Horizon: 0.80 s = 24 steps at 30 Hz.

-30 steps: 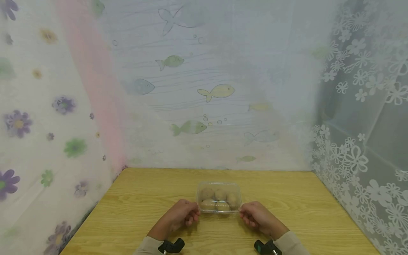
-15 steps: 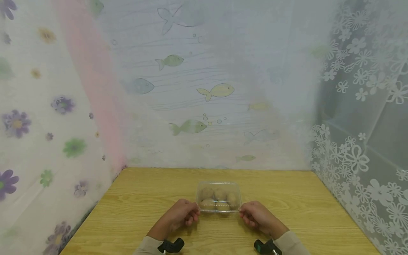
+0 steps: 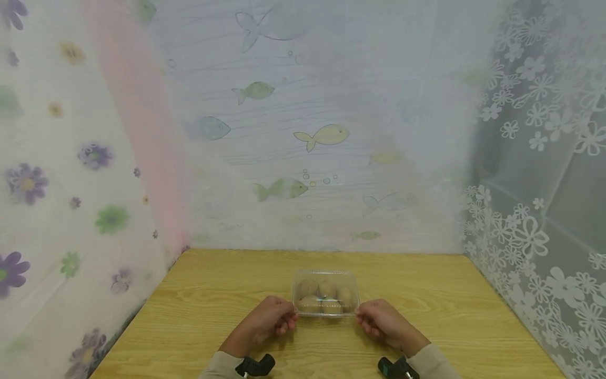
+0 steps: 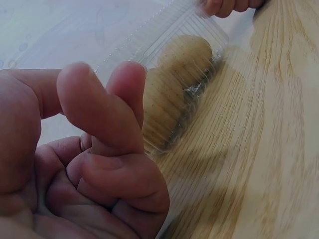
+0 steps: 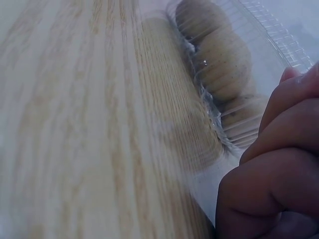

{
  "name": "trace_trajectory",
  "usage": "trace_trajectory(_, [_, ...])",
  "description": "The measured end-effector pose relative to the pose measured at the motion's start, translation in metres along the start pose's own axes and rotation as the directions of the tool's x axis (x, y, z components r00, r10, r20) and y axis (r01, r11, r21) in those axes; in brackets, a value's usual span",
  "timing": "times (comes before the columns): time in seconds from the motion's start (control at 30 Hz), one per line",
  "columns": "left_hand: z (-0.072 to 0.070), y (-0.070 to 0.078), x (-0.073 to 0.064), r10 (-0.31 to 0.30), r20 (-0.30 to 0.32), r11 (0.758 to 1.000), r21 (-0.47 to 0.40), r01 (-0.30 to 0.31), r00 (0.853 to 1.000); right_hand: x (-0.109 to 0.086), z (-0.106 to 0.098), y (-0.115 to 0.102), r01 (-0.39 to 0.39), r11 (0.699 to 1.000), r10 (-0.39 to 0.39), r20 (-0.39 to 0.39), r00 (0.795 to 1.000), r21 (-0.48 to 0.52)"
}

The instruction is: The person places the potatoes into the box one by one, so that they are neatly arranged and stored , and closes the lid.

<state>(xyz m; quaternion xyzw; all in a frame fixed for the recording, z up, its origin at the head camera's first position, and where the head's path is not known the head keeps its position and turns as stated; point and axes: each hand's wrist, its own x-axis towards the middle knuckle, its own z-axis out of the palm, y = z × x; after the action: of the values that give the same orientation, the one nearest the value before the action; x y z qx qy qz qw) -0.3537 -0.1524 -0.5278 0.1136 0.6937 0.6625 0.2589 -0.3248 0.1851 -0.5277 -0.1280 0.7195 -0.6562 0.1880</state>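
A clear plastic clamshell box (image 3: pixel 326 315) sits on the table in front of me, holding several brown potatoes (image 3: pixel 309 288) in the head view. My left hand (image 3: pixel 272 317) pinches its near left corner between thumb and index finger, the other fingers curled in. At the near right corner, my right hand (image 3: pixel 384 322) pinches the rim the same way. Up close in the left wrist view, potatoes (image 4: pixel 187 56) show through the ribbed wall beyond the left thumb and index finger. Curled right fingers (image 5: pixel 284 174) appear beside the box's edge in the right wrist view.
Wood-grain table (image 3: pixel 213 337) spreads out around the box. Behind it hangs a fish-print sheet (image 3: pixel 284 221); flowered sheets stand along the left (image 3: pixel 113 184) and right (image 3: pixel 525 237) sides. A black wrist camera (image 3: pixel 255 365) is strapped near each sleeve.
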Motion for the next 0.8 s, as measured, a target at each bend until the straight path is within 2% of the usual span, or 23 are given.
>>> trace_trajectory(0.37, [0.003, -0.004, -0.007, -0.016, 0.001, 1.0, -0.015, 0.016, 1.0, -0.004, 0.009, 0.003, -0.027, 0.999, 0.028, -0.032, 0.999, 0.025])
trace_trajectory(0.63, [0.001, -0.003, -0.008, -0.018, -0.011, 1.0, 0.013, 0.019, 1.0, -0.003, 0.011, -0.001, -0.029, 1.0, 0.029, -0.047, 0.998, 0.008])
trace_trajectory(0.8, [0.001, -0.001, -0.009, 0.004, -0.043, 0.992, 0.124, 0.001, 0.999, -0.003, 0.01, -0.001, -0.032, 0.999, 0.032, -0.032, 0.999, -0.003])
